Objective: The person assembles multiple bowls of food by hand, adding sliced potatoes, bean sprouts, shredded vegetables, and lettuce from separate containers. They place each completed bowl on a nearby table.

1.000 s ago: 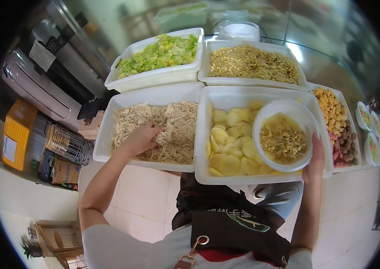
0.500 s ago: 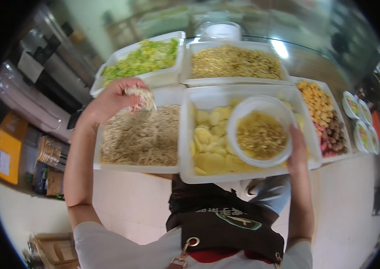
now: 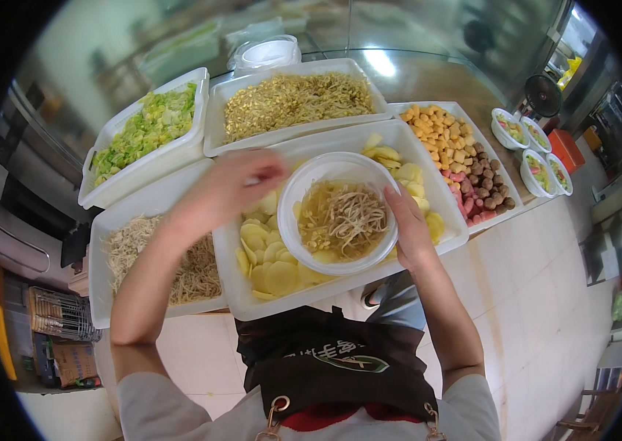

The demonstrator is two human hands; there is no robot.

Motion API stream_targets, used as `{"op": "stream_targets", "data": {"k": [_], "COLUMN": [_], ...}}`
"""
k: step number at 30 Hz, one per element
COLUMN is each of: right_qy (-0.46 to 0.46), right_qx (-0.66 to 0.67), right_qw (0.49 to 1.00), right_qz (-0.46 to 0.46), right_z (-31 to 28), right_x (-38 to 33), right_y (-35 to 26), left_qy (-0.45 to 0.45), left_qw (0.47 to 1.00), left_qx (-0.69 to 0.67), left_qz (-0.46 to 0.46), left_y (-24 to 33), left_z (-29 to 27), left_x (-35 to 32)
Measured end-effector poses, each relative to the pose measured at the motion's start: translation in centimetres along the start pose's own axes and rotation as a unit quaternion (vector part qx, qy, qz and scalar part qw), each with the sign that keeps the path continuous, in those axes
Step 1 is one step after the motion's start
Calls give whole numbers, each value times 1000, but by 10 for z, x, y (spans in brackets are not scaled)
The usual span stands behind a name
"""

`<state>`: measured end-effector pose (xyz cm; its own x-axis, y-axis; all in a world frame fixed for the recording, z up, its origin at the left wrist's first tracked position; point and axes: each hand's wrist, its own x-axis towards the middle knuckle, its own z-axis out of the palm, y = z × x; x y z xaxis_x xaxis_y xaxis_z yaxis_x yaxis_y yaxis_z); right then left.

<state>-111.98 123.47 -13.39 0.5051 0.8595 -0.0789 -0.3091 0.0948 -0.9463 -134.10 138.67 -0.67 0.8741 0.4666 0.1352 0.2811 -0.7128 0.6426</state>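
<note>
A round white plastic bowl is held by my right hand, thumb over the rim and fingers along its outer right side. In the bowl lie yellowish strands with a bunch of pale bean sprouts on top. My left hand, smeared by motion, is just left of the bowl's rim; its fingers cannot be read clearly. Beneath the bowl is a white tray of potato slices. Partly hidden by my left forearm, another tray holds pale bean sprouts.
At the far left stands a tray of chopped lettuce; beside it, a tray of yellowish sprouts. A tray on the right holds tan chunks, brown balls and pink pieces. Several filled bowls stand beyond, near a red box.
The pale bean sprouts from my left hand now lie in the bowl. That hand has moved right, from above the sprout tray to the bowl's left side. The view has shifted to the right.
</note>
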Motion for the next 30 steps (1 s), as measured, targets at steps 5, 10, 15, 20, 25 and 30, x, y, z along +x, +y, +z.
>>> {"op": "stream_targets", "data": {"k": [5,10,15,20,25,30], "right_qy": [-32,-31,-33,-36,-8,-1], "right_qx": [-126,1,26,19,-30,-39], "right_qw": [991,999,999,999,999,999], "right_qz": [-43,-28,-8,-2,-33,-20], "right_z": [2,6,26,19,16,7], "right_x": [-5,-19,-33,-27,-21,-5], "right_y": [-8,2,-4,-1,0,4], "left_qy": [2,65,79,130,131,-22], "left_qw": [964,934,952,949,961,967], "left_qx": [147,273,106,-137,-217,-252], "left_qz": [-220,-221,-277,-253,-109,-10], "left_y": [-115,-137,-131,-98,-42,5], "left_z": [-31,-5,-56,-95,-115,-58], "left_x": [-136,-208,-216,-183,-100,-10]}}
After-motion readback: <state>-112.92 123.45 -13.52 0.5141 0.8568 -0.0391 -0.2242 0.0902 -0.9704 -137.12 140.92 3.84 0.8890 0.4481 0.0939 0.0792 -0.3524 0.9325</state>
